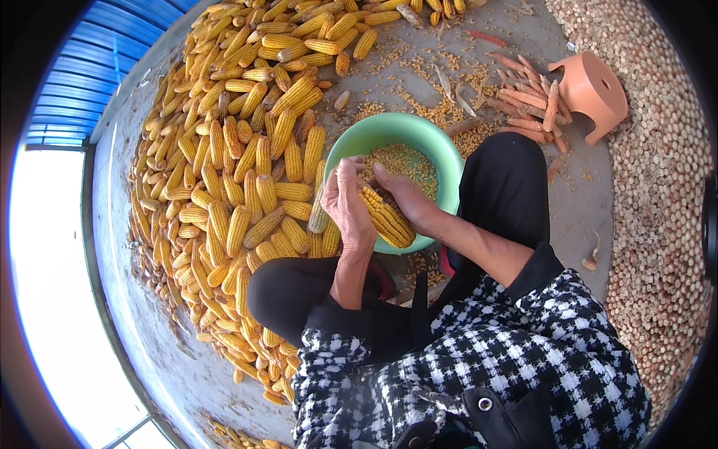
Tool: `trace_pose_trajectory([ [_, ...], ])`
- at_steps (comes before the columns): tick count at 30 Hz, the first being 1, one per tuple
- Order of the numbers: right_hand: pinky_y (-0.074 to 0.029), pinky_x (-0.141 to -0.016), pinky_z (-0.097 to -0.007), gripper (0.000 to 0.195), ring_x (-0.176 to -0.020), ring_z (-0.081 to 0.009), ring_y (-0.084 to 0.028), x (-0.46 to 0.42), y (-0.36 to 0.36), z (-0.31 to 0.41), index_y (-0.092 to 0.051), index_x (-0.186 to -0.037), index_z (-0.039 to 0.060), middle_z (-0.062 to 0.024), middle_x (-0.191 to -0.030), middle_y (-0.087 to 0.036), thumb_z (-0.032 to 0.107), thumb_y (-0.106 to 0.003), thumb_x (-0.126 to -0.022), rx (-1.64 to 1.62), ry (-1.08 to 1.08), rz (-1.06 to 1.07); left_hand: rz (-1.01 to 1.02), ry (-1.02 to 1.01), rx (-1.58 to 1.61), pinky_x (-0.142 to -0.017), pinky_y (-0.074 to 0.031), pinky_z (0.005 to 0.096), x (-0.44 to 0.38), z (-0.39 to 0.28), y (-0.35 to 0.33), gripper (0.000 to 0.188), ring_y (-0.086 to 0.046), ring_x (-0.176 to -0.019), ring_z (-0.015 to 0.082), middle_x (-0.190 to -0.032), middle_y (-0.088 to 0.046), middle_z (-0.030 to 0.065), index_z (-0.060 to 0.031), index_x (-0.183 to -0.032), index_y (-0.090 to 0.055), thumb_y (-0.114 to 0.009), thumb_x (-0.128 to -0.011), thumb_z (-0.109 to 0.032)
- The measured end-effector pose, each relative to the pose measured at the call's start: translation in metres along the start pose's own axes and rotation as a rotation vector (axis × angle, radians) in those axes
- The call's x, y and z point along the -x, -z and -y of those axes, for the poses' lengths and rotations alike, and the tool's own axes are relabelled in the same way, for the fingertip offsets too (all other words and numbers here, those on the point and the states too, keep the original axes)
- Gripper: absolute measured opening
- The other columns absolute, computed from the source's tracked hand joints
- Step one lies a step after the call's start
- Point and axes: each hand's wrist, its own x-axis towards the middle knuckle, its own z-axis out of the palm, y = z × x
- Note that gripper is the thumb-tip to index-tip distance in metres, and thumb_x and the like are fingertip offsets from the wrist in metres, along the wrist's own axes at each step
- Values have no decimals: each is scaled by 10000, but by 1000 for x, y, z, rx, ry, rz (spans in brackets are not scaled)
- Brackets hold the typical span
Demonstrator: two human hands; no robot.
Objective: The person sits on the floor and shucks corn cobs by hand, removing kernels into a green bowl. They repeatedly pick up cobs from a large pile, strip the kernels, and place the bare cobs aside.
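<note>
An ear of dried yellow corn point(387, 220) slants over the near side of a green plastic basin point(449, 163). Both hands are closed around its upper end, and rows of kernels are gone from part of it. My left hand point(349, 210) grips it from the left, fingers curled. From the right, my right hand point(405, 193) holds the same ear, its thumb near the top. Loose corn kernels point(401, 160) lie in the basin below. The fingertips are partly hidden. The basin sits between my bent knees.
A large heap of corn ears point(235, 185) spreads on the left. Bare reddish cobs point(530, 104) lie beside an orange plastic stool point(597, 90), lying on its side. Scattered kernels point(443, 109) and husk pieces cover the concrete floor beyond the basin. Stacked cob ends point(656, 196) line the right side.
</note>
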Motion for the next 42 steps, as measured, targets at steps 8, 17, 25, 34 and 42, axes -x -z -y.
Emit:
trace_pose_trajectory([
  [8,-468,-731,-419,428,-803,-379,-623,15,-14,9,-593,-1059,-19,-230,-865,-625,356,-390,-1041,801,473,41,-68,69,50,-862,-428,308,2,8,3,305,-562,-897,136,-943,-645,66,0,-915,-644,-516,-1013,-259],
  [17,-471,-692,-405,378,-785,-349,-638,3,-4,-5,-613,-1049,-42,-231,-850,-638,255,-382,-1021,635,545,-174,41,-103,-191,-794,-422,266,22,4,-12,297,-494,-811,83,-943,-613,65,-3,-951,-606,-482,-1031,-260],
  [25,-486,-692,-246,160,-808,-93,-592,1,7,-1,-701,-993,3,-16,-916,-655,50,-575,-906,39,76,-141,301,-344,-406,-840,-431,354,30,10,-12,188,-533,-897,216,-969,-629,93,-19,-909,-584,-543,-983,-187],
  [34,-471,-780,-299,679,-855,-150,-605,-35,29,-5,-681,-1077,3,-107,-966,-673,627,-439,-960,555,171,-83,170,100,238,-786,-430,332,-7,5,4,403,-511,-787,187,-779,-538,71,-25,-791,-514,-429,-1047,-324],
  [42,-475,-824,-260,734,-926,-177,-634,9,10,41,-664,-1167,10,-110,-1031,-683,671,-448,-935,425,-23,134,31,271,575,-680,-438,366,-16,-24,16,403,-468,-712,210,-745,-445,51,-91,-780,-436,-442,-1011,-422],
])
